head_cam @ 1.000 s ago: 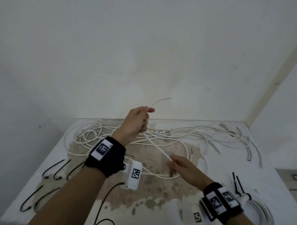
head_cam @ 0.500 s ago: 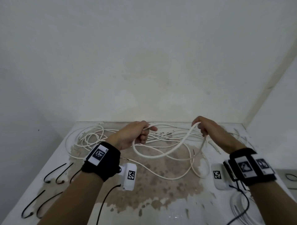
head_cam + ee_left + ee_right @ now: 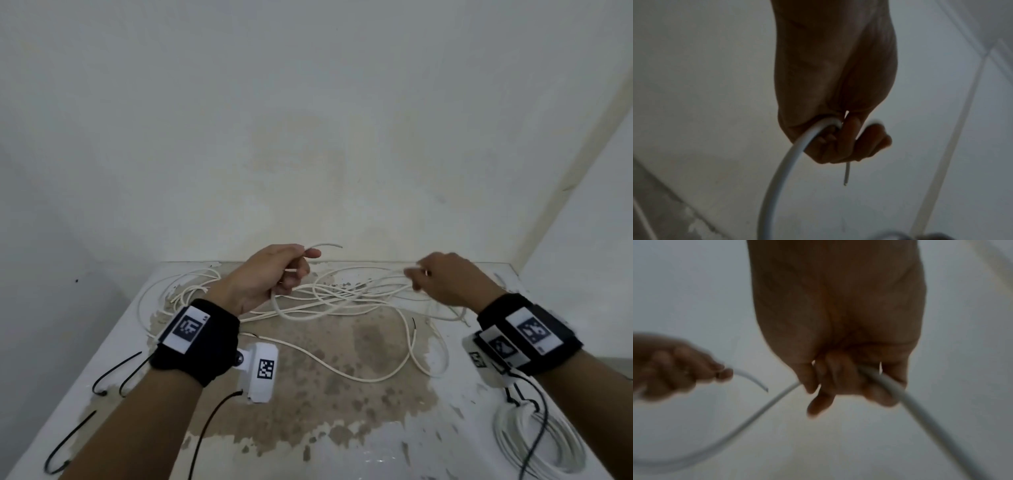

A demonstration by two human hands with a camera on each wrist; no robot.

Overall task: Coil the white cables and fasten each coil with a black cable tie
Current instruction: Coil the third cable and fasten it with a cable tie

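Both fists, left hand point(image 3: 270, 274) and right hand point(image 3: 445, 279), clamp one cable point(image 3: 294, 313); hauling could snag the tangle point(image 3: 346, 291) mid-table.

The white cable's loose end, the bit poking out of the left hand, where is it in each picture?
Head view: the white cable's loose end sits upper middle, curving right out of the left hand.
Left wrist view: it hangs thin below the curled fingers, centre.
Right wrist view: left of centre, curling down from the left hand.
Shared landmark: the left hand's grip on the cable.
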